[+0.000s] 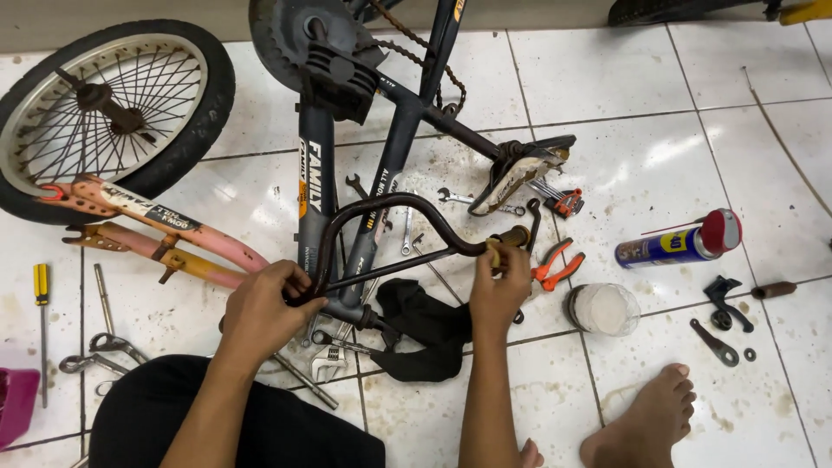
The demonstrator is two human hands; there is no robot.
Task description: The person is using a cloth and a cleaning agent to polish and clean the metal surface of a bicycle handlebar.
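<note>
Gripping a dark handlebar (394,217): left hand (260,312) clamped on its eight-o'clock end, right hand (500,290) closed around the three-o'clock end; bicycle frame (316,186) beneath.

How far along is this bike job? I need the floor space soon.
Already off: the spoked wheel and pink fork lie aside. In hand: both hands, left and right, grip the dark curved handlebar. Left: the dark frame lies wheel-less among scattered wrenches.
</note>
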